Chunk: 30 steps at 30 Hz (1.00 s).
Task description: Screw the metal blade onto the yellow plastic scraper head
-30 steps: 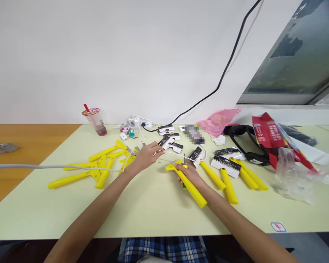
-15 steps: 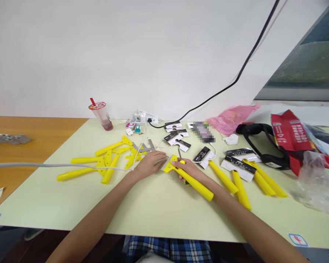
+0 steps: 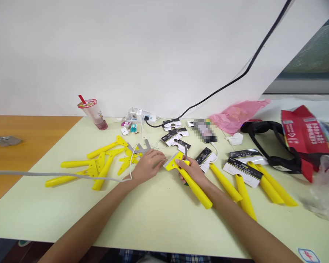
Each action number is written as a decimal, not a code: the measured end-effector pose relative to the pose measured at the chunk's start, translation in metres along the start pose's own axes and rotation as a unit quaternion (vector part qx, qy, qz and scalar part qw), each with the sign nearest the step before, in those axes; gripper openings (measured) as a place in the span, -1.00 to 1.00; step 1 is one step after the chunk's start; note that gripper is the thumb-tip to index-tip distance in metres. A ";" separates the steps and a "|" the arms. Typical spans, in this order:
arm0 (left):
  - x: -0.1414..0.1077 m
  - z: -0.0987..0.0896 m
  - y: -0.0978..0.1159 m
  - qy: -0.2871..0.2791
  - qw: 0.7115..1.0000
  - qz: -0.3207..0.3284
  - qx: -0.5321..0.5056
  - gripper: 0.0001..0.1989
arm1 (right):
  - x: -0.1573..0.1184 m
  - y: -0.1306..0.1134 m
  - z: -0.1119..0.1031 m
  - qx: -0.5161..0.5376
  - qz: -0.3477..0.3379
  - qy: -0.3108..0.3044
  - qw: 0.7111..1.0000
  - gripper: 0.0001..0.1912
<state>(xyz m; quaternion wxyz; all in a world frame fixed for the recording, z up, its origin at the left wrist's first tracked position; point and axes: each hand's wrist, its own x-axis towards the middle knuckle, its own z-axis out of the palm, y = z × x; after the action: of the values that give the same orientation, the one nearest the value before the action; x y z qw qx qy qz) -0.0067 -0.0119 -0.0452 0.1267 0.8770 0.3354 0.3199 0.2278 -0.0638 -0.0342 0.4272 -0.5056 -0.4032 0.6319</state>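
Note:
My right hand (image 3: 193,171) grips a yellow scraper (image 3: 196,188), its handle slanting down to the right and its metal edge facing left. The same hand also holds a screwdriver (image 3: 185,152), whose shaft points up past the scraper's head. Just left of the scraper's edge is my left hand (image 3: 148,166), fingers together and curled; what they hold, if anything, is hidden. Beyond that hand lie yellow scraper head parts (image 3: 124,164) and flat grey metal blades (image 3: 147,144). Several yellow scrapers with handles (image 3: 101,173) are piled at the left.
Loose yellow handles (image 3: 226,182) and black-and-white cards (image 3: 242,171) lie at the right. A grey cable (image 3: 57,174) crosses the left side. Behind are a drink cup (image 3: 94,115), a power strip (image 3: 149,118), a pixelated phone (image 3: 205,130), pink plastic (image 3: 235,117) and a black frame (image 3: 274,146).
The view has shifted slightly, moving table items outward. My left fingers have closed up near the scraper's edge, and the greyish piece seen under them earlier no longer shows. My right hand keeps its grip.

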 end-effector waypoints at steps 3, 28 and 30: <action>0.028 0.002 -0.007 -0.036 0.997 -0.031 0.067 -0.72 | 0.001 0.000 -0.001 -0.009 0.008 0.002 1.000 -0.45; 0.065 -0.009 0.006 -0.005 0.994 -0.109 -0.018 -0.76 | -0.002 -0.003 -0.003 -0.013 -0.032 -0.035 0.999 -0.48; 0.049 -0.016 0.023 0.023 0.970 -0.159 -0.184 -0.67 | -0.004 -0.003 -0.001 -0.019 -0.042 -0.006 0.999 -0.50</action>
<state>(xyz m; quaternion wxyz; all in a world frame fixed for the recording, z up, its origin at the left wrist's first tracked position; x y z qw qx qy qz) 0.0225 0.0037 0.0002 0.3271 0.7663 0.4090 0.3722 0.2300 -0.0665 -0.0306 0.4413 -0.4926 -0.4386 0.6085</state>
